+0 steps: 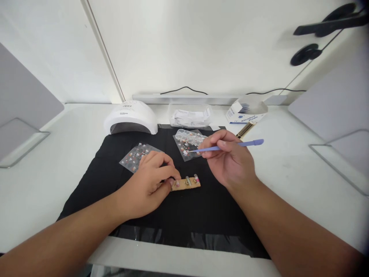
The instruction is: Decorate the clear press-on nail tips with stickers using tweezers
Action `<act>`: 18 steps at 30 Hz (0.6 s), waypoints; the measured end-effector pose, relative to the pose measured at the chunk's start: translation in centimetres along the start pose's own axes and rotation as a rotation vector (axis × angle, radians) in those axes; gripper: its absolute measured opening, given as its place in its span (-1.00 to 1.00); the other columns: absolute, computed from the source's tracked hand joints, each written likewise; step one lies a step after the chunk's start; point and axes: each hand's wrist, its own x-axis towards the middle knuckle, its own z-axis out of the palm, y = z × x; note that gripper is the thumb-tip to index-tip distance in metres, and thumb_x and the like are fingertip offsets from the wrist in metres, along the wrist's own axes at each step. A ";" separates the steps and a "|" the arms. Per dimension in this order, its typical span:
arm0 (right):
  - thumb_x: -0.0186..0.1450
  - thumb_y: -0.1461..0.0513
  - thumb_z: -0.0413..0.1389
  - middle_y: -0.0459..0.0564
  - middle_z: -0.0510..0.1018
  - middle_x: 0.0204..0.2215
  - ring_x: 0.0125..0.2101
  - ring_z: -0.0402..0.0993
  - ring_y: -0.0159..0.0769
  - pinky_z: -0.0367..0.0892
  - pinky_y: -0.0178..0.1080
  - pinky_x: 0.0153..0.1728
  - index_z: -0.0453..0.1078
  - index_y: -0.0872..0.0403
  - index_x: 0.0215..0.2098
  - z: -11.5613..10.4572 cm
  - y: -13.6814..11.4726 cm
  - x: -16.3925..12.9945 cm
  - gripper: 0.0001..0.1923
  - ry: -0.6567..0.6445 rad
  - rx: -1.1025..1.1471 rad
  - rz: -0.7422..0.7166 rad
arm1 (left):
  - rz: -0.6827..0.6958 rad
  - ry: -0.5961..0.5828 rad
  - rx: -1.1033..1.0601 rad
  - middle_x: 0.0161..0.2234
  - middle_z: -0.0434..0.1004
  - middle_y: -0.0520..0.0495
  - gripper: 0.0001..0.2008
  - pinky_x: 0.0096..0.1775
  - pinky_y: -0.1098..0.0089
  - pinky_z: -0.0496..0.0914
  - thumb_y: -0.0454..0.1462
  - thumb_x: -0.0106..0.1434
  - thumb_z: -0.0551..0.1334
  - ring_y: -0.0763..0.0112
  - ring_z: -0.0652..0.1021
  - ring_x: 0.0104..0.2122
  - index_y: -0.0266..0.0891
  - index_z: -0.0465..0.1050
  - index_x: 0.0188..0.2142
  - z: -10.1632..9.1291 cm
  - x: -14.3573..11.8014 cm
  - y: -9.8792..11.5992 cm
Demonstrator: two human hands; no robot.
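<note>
My two forearms (66, 231) come in lowest and closest, across the front edge of the table (161, 250). My left hand (152, 181) sits over a black cloth (178, 215), its thumb and curled fingers (170, 171) at the left end of a tan strip (184, 188) carrying small clear and pink pieces (196, 178); I cannot tell whether they pinch it or only rest there. With my right hand (232, 161) I grip a purple tool (248, 143), its thin tip over a clear sticker sheet (184, 156); contact there I cannot make out. A clear ridged tray (186, 135) lies on that sheet, and another sticker sheet (129, 161) lies just beyond my left hand. Behind the cloth stand a white lamp (129, 115) and a box of alcohol pads (253, 117).
</note>
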 end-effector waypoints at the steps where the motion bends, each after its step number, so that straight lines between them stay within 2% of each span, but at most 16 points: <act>1: 0.09 0.30 0.13 -0.14 0.52 -0.67 -0.59 0.41 -0.37 0.32 -0.27 -0.48 0.50 0.02 -0.51 0.0 0.0 0.0 -0.89 0.001 0.001 0.001 | 0.004 0.010 0.002 -0.15 0.38 -0.06 -0.75 -0.04 0.15 0.21 -0.52 0.25 0.10 0.27 0.38 -0.11 -0.19 0.47 -0.26 0.0 0.0 0.0; 4: 0.09 0.28 0.13 -0.14 0.51 -0.67 -0.59 0.41 -0.37 0.33 -0.26 -0.47 0.50 0.02 -0.51 0.0 0.0 0.0 -0.90 0.002 0.003 0.007 | 0.018 -0.012 0.027 -0.16 0.38 -0.05 -0.76 -0.03 0.16 0.21 -0.52 0.23 0.10 0.27 0.37 -0.10 -0.20 0.45 -0.32 0.1 0.1 -0.1; 10: 0.09 0.28 0.14 -0.13 0.52 -0.66 -0.58 0.41 -0.37 0.33 -0.28 -0.48 0.51 0.02 -0.51 -0.1 0.1 -0.1 -0.90 -0.007 0.001 0.019 | -0.003 -0.072 0.074 -0.13 0.42 -0.08 -0.76 -0.03 0.11 0.19 -0.50 0.20 0.14 0.22 0.39 -0.09 -0.19 0.51 -0.31 0.5 0.2 0.2; 18: 0.11 0.29 0.15 -0.12 0.51 -0.67 -0.58 0.42 -0.35 0.36 -0.27 -0.49 0.53 0.01 -0.50 0.0 0.2 -0.1 -0.89 -0.042 0.023 0.011 | -0.005 -0.075 0.149 -0.13 0.47 -0.07 -0.78 -0.05 0.12 0.22 -0.45 0.17 0.20 0.21 0.43 -0.10 -0.14 0.58 -0.32 0.6 0.4 0.5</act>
